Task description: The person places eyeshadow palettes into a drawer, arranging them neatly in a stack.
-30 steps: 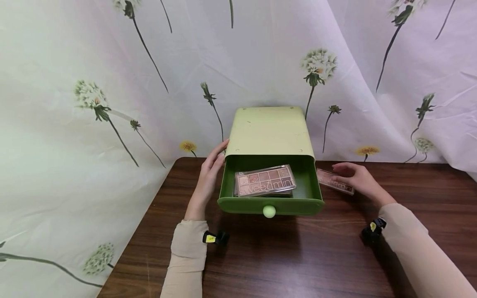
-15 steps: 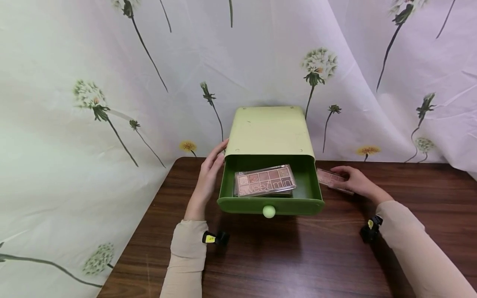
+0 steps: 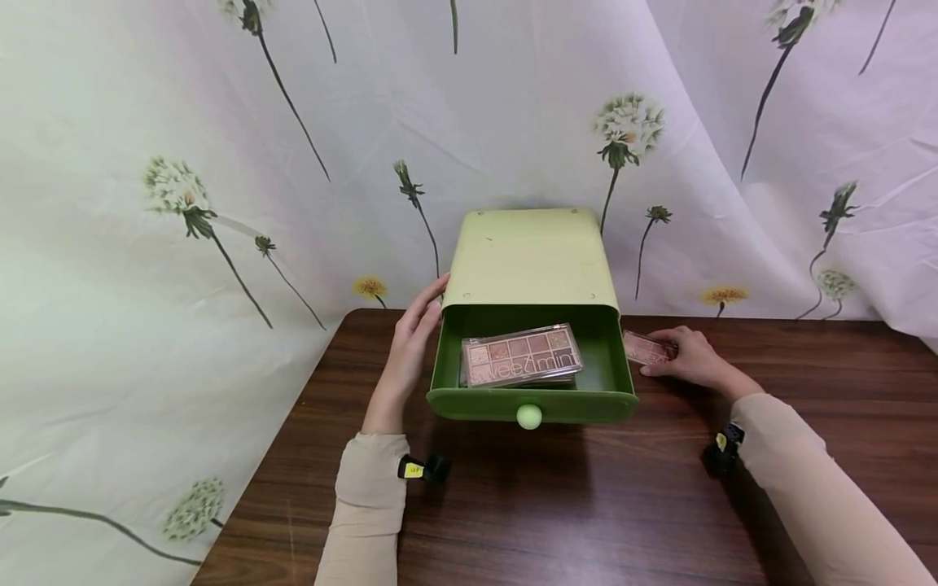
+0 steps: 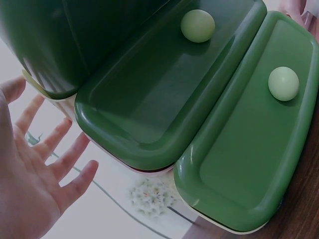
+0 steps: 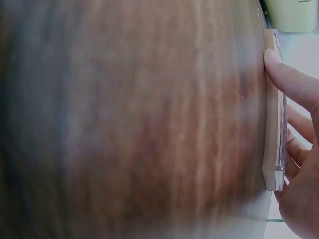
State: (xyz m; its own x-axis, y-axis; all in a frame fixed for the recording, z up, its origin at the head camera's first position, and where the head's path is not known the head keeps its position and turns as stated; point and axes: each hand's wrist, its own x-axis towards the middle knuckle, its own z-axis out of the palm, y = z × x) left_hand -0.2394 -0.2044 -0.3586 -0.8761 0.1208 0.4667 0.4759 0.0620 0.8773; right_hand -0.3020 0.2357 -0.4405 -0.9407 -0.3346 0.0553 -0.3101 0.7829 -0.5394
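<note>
A small cream drawer cabinet (image 3: 531, 256) stands on the table with its green top drawer (image 3: 476, 404) pulled out. Inside the drawer lies a clear-lidded eyeshadow palette (image 3: 520, 356), tilted on top of another one that it mostly covers. My left hand (image 3: 409, 346) is at the cabinet's left side, its fingers extended in the left wrist view. To the right of the cabinet, my right hand (image 3: 689, 356) pinches a third eyeshadow palette (image 3: 643, 348) between thumb and fingers. That palette's pale long edge (image 5: 271, 124) faces the right wrist camera, the thumb on it.
Two closed green drawers, an upper one (image 4: 144, 94) and a lower one (image 4: 239, 144), show under the open drawer, each with a round knob. The dark wooden table (image 3: 623, 505) meets a flower-printed white cloth (image 3: 330, 122) behind the cabinet.
My right hand has come down onto the palette beside the cabinet, shifted left along it and taken hold of it. The left hand and the drawer have stayed put.
</note>
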